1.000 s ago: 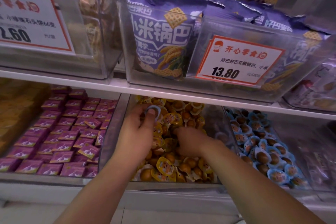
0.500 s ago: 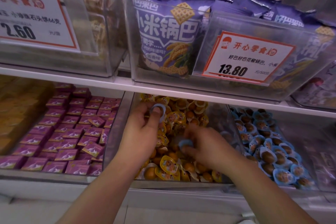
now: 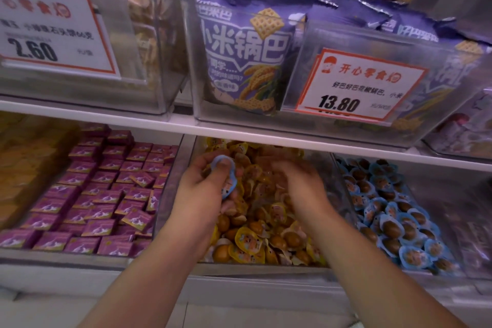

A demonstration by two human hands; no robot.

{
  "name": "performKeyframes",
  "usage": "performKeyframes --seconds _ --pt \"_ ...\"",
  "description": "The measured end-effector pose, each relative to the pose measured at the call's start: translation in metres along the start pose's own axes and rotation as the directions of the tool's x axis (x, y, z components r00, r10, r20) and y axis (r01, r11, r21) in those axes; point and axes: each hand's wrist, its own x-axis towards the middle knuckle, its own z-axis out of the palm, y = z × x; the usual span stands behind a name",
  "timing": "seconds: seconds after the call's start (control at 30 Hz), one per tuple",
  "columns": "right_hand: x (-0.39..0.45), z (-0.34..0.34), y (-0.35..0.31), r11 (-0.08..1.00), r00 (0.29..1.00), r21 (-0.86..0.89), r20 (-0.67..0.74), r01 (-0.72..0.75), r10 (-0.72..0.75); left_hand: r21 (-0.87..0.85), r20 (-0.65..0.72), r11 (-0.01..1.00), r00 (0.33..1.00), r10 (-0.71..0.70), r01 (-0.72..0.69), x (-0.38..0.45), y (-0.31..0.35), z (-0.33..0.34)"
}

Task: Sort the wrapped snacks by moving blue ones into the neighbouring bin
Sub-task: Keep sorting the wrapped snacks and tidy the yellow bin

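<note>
The middle clear bin (image 3: 266,271) on the lower shelf holds several yellow-wrapped snacks (image 3: 247,245). My left hand (image 3: 202,194) hovers over its left side, shut on blue-wrapped snacks (image 3: 228,186); one sits at my fingertips and another lower against the palm. My right hand (image 3: 303,189) is over the yellow pile to the right, palm down and blurred. Its fingers are hidden, so its grip is unclear. The neighbouring bin (image 3: 343,192) on the right is filled with blue-wrapped snacks (image 3: 394,224).
A bin of purple-pink square packets (image 3: 101,194) lies to the left. The white upper shelf edge (image 3: 266,136) runs just above my hands. Above it, clear bins hold purple snack bags (image 3: 247,56) and price tags (image 3: 356,85).
The blue snack that my right hand lifted from the pile half a second ago now sits in my left hand with the first one. My right hand has gone back over the yellow snacks.
</note>
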Motion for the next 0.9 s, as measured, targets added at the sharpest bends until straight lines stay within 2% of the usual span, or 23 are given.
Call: performKeyframes --seconds 0.03,0.07,0.1,0.13,0.17,0.2,0.27,0.33,0.5,0.6,0.67,0.73,0.8,0.87,0.9 --pt "0.01 -0.002 0.006 0.981 0.999 -0.19 0.013 0.034 -0.032 -0.008 0.004 1.0 1.0 0.008 -0.008 0.0 0.001 0.0" --pt "0.018 0.002 0.013 0.89 0.987 -0.437 0.139 0.13 -0.076 -0.024 0.01 1.0 1.0 0.012 -0.011 0.001 0.001 0.001" --pt "0.022 0.008 0.022 0.741 0.944 -0.617 0.321 0.264 -0.068 -0.044 0.011 0.999 1.0 0.011 -0.011 0.001 0.002 0.002" --pt "0.024 0.016 0.031 0.602 0.889 -0.705 0.457 0.375 -0.02 -0.061 0.005 0.998 1.0 0.01 -0.009 0.001 0.003 0.003" --pt "0.026 0.023 0.04 0.515 0.855 -0.746 0.517 0.422 0.049 -0.074 -0.001 0.997 1.0 0.007 -0.007 0.001 0.004 0.004" --pt "0.028 0.026 0.043 0.48 0.841 -0.763 0.534 0.434 0.089 -0.085 -0.002 0.996 1.0 0.004 -0.004 0.0 0.005 0.004" --pt "0.031 0.019 0.044 0.465 0.832 -0.768 0.544 0.441 0.11 -0.112 0.009 0.994 1.0 -0.002 0.003 0.001 0.007 0.003" --pt "0.03 0.001 0.037 0.424 0.838 -0.817 0.507 0.392 0.202 -0.139 0.029 0.99 1.0 -0.008 0.012 0.001 0.007 0.002" --pt "0.005 -0.028 0.02 0.193 0.867 -0.92 0.387 0.341 0.314 -0.148 0.047 0.989 0.999 -0.012 0.019 0.003 0.007 0.003" --pt "-0.003 -0.026 0.006 0.109 0.894 -0.953 0.303 0.282 0.329 -0.139 0.05 0.99 0.999 -0.002 0.009 0.003 0.006 0.002" --pt "-0.003 -0.024 0.001 0.078 0.896 -0.967 0.256 0.244 0.363 -0.132 0.047 0.991 0.999 0.003 0.004 0.003 0.006 0.002" --pt "-0.001 -0.02 0.003 0.116 0.902 -0.969 0.245 0.217 0.356 -0.132 0.047 0.991 0.999 0.001 0.006 0.003 0.005 0.002" --pt "0.001 -0.015 0.006 0.252 0.949 -0.95 0.238 0.183 0.207 -0.131 0.054 0.991 0.999 -0.005 0.012 0.003 0.006 0.001" --pt "0.012 -0.013 0.014 0.382 0.992 -0.916 0.12 0.122 -0.029 -0.126 0.056 0.992 0.998 -0.008 0.015 0.003 0.006 0.001" --pt "0.024 -0.013 0.019 0.438 0.996 -0.897 0.035 0.069 -0.084 -0.124 0.052 0.992 0.999 -0.01 0.016 0.003 0.006 0.002"
